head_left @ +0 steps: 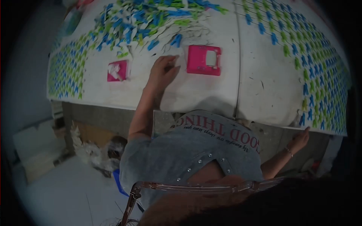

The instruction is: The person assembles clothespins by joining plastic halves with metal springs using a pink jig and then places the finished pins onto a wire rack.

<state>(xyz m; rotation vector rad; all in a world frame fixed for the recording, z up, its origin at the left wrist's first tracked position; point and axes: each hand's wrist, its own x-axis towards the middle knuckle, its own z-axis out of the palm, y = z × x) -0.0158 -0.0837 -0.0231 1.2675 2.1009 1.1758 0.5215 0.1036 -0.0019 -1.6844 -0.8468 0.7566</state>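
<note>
My left hand (164,70) is over the white table between two pink square pieces, its fingers bent and the thumb a little apart. No object shows in it. Just beyond its fingertips lies a blue clothespin (176,40). To its right sits a pink square block (195,62) with a pale rounded part on top. A smaller pink block (123,71) with crumpled white material lies to its left. My right hand (299,140) is at the table's front edge, fingers curled, its fingertips close below a blue clothespin (302,119). Whatever those fingers hold is too small to make out.
A loose pile of blue, green and white clothespin parts (151,19) lies at the back. Rows of clothespins cover the right side (320,83) and left side (68,71) of the table. A seam (237,56) runs across the tabletop. Plastic-wrapped items (92,154) are below.
</note>
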